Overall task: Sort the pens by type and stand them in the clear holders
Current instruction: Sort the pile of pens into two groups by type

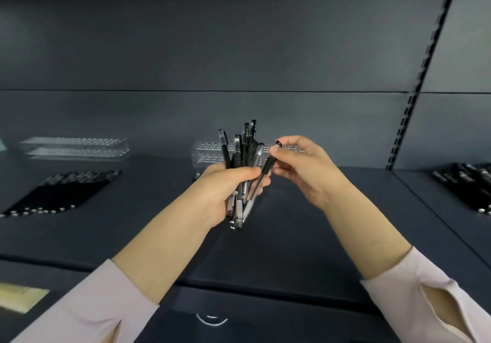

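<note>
Head view: the left hand [225,188] grips a bundle of pens [244,143] upright over the middle of the desk [292,236], caps fanned upward. The right hand [303,167], just beside it, pinches the capped top of one pen [267,168] between thumb and fingers [276,151]. That pen's long axis slants from upper right down into the bundle. The nearest clear holder [207,153] stands directly behind the bundle at the back edge, with open room above it. A second holder [74,147] sits far left.
</note>
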The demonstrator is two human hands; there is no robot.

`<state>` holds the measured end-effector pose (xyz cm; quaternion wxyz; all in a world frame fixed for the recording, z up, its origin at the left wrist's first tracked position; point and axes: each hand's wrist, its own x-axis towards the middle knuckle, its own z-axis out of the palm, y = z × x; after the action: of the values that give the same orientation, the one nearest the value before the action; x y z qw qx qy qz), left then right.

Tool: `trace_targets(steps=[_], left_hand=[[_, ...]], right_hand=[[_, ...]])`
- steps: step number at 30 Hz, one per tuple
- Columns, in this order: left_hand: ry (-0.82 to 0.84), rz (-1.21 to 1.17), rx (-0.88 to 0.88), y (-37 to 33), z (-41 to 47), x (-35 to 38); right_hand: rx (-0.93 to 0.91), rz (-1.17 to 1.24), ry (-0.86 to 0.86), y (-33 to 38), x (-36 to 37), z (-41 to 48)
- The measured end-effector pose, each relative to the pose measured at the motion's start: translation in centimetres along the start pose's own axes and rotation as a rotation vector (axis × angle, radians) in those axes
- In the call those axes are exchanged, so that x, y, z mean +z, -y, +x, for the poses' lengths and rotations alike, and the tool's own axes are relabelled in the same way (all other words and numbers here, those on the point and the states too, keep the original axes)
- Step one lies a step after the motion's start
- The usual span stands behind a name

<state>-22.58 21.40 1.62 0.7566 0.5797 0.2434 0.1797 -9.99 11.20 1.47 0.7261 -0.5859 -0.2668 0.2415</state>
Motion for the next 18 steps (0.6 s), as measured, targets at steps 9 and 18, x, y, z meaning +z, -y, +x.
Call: trace_targets(steps=[9, 18], left_hand=[[-0.106, 0.183, -0.058, -0.7, 0.3, -8.9], [-0.052, 0.148, -0.09, -0.3, 2.3, -11.3]], right_hand=[[0.048, -0.23, -0.235, -4.0, 4.0, 5.4], [0.121, -0.585, -0.2, -8.3, 4.1, 8.5]])
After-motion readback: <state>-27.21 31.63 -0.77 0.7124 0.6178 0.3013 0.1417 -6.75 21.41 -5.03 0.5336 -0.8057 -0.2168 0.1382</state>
